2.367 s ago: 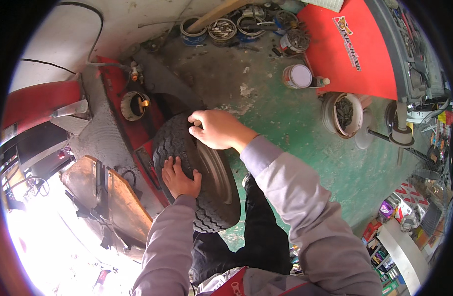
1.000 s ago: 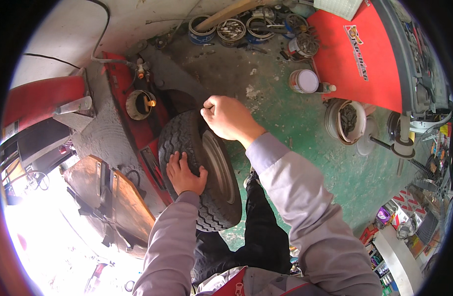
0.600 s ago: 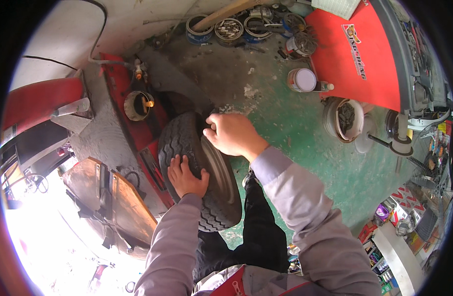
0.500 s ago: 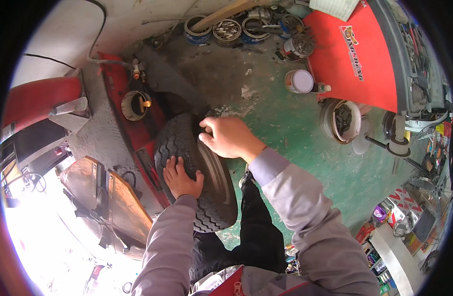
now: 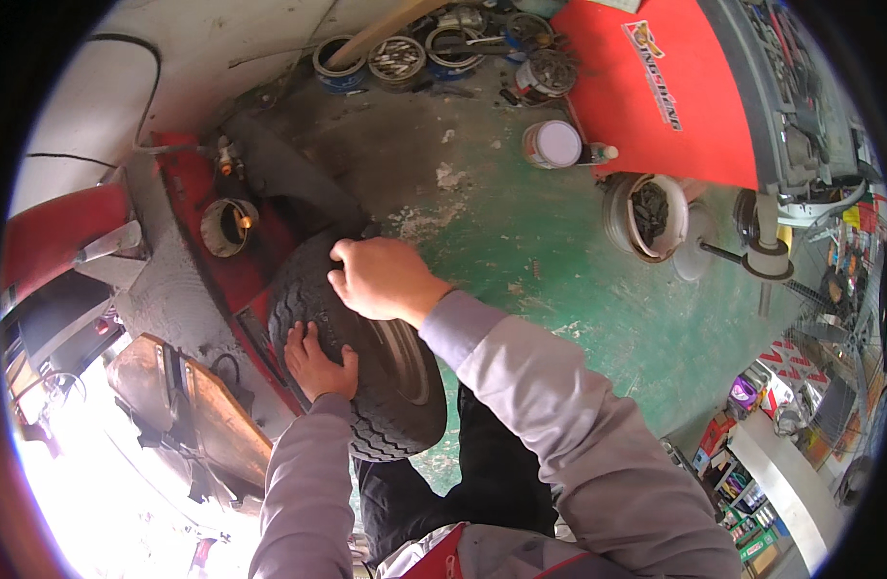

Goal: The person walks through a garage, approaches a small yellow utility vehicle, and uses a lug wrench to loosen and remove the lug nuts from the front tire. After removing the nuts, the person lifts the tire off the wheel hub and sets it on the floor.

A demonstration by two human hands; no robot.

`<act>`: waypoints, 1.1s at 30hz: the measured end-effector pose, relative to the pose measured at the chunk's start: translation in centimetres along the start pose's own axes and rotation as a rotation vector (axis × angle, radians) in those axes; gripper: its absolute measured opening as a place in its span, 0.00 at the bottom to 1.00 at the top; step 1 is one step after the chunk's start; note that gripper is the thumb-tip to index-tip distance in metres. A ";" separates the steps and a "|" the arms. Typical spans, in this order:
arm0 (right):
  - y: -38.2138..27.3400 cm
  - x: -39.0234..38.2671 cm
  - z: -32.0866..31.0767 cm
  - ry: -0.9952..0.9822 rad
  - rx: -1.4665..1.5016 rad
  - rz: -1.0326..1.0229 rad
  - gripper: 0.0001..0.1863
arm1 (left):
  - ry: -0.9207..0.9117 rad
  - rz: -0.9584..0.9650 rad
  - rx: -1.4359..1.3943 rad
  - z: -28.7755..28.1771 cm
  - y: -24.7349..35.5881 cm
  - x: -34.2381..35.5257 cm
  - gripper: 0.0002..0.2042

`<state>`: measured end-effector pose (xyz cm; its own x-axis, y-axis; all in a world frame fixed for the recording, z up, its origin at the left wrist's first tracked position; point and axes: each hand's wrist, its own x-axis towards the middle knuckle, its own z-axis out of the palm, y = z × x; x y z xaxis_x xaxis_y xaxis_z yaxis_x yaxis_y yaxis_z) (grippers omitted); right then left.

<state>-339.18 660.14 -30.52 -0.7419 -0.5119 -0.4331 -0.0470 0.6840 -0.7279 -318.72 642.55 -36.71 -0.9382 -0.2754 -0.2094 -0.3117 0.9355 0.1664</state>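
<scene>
One tyre, left hand still on tread, right hand now nearer

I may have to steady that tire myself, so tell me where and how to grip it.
I'd take the tire from its right side: one palm on the grooved tread, the other on the pale rim. It's turned on edge, tilted, rim open to the right, while the red machine frame crowds its left.
</scene>
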 end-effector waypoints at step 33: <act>1.1 -1.0 0.0 0.247 0.466 -0.015 0.24 | 0.082 0.020 -0.102 -0.5 0.5 0.2 0.35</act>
<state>-338.47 661.44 -30.85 -0.8813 -0.3438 -0.3241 0.2023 0.3452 -0.9165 -319.18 642.87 -36.18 -0.9523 -0.2780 -0.1260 -0.3025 0.9147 0.2680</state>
